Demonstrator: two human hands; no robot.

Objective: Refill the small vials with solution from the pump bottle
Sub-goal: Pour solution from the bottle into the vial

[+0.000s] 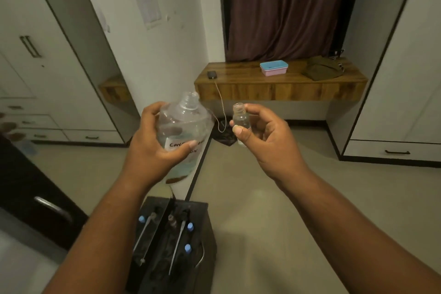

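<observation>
My left hand (pixel 155 145) grips a large clear bottle (pixel 185 122) with a white handwritten label. Its neck is uncapped, with no pump on it, and it leans up and to the right. My right hand (pixel 265 136) pinches a small clear glass vial (pixel 241 116) between thumb and fingers. The vial stands upright with its mouth open, a short gap to the right of the bottle's neck. Both are held in the air above the floor. Below my hands, a black tray (pixel 205 229) holds blue-capped vials (pixel 190 227) and long thin droppers (pixel 177 243).
A wooden shelf (pixel 281 88) at the back carries a blue and pink box (pixel 274 67), a dark small device (pixel 212 74) with a cord, and an olive cloth (pixel 322 69). White wardrobes stand left and right. A dark cabinet (pixel 35 193) is at lower left.
</observation>
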